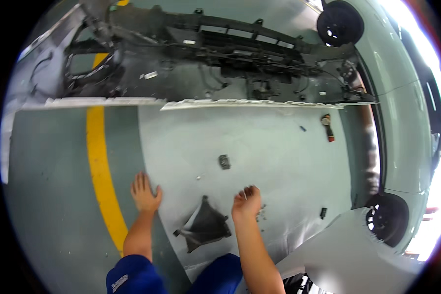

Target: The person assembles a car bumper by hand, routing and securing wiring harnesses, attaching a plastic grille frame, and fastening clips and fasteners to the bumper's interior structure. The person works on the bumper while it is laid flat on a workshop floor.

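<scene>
We can read no words or numbers here. On the large dark car part (179,81), we see a tilted white label (151,75), an upper label (189,42) and a right-hand label (322,93), all too small to make out. The pale mark (119,282) on the blue sleeve (138,274) is equally illegible to us.

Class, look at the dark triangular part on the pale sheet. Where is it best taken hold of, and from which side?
The dark triangular part is probably best pinched at its narrow left corner, with the left grip coming from the left. That corner tapers to a small projecting tab, which should suit thumb and fingers. The left grip is open nearby, whereas the right grip has curled fingers.
</scene>
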The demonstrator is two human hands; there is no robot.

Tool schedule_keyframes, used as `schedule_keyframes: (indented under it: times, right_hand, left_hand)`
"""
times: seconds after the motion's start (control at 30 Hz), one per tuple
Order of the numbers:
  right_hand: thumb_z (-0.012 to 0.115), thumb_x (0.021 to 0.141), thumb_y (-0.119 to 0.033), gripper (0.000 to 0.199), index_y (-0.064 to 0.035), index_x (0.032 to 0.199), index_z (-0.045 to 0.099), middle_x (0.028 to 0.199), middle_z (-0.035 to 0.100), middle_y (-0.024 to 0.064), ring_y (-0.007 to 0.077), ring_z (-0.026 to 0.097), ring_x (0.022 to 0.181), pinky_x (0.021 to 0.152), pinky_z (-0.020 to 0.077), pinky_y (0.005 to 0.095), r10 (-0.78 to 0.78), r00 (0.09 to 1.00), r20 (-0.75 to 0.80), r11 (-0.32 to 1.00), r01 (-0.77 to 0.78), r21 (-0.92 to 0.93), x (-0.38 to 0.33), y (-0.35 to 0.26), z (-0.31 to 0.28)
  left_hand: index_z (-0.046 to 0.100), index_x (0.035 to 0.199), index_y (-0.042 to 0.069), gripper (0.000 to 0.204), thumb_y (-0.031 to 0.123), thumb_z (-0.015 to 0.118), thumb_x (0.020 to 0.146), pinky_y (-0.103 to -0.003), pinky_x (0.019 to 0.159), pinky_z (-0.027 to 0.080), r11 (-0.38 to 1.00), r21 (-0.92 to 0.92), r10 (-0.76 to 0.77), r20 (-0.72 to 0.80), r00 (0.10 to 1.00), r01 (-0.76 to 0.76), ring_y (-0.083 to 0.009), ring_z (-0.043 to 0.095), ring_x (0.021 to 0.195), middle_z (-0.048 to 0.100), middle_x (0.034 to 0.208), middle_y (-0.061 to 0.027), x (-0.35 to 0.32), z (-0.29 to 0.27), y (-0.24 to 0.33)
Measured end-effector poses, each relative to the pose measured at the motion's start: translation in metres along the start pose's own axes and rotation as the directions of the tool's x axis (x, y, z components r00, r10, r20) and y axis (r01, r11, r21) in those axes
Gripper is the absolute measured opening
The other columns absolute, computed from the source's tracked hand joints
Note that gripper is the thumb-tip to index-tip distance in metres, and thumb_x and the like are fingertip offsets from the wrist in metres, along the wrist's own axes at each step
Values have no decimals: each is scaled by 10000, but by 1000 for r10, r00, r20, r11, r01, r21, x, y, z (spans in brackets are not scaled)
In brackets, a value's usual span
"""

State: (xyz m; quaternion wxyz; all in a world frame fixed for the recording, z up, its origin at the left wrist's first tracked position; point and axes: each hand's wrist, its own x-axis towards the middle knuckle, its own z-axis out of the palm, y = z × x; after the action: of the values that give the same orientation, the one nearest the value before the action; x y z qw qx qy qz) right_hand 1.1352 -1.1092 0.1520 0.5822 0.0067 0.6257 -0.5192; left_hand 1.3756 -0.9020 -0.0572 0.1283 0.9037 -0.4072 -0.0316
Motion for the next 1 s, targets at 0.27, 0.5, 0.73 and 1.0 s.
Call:
schedule_keyframes:
  times: [0.27,0.5,0.73,1.0]
  right_hand:
    - [598,885,-74,436,44,1304,598,1301,654,244,382,685,1114,977,560,440,-689,706,163,88,306,-948,363,-87,29]
    - [575,806,30,786,-19,1571,397,1686,305,207,408,414,1484,1200,400,443,-528,561,638,-468,435,-769,498,-215,63]
    - [629,852,19,751,0,1561,381,1651,350,235,427,453,1455,1156,454,449,-205,656,726,-877,207,-434,546,-286,116]
    - [584,959,-114,123,-59,1020,675,1057,681,147,358,654,1020,875,511,521,-391,477,787,-848,145,-510,472,-180,90]
  left_hand:
    - [440,1510,-69,773,399,600,916,-644,1243,201,997,-4,73,93,993,-73,-454,290,1546,358,1647,-264,21,12,21]
    - [407,1530,-88,760,417,496,968,-666,1226,209,982,132,115,129,985,-132,-495,310,1529,367,1634,-290,9,21,9]
    - [415,1508,-105,758,423,498,971,-681,1213,210,986,101,115,162,980,-133,-517,312,1516,372,1619,-314,22,19,11]
    - [423,1500,-105,761,395,544,939,-683,1212,208,986,97,125,109,986,-136,-509,312,1515,372,1618,-314,14,11,5]
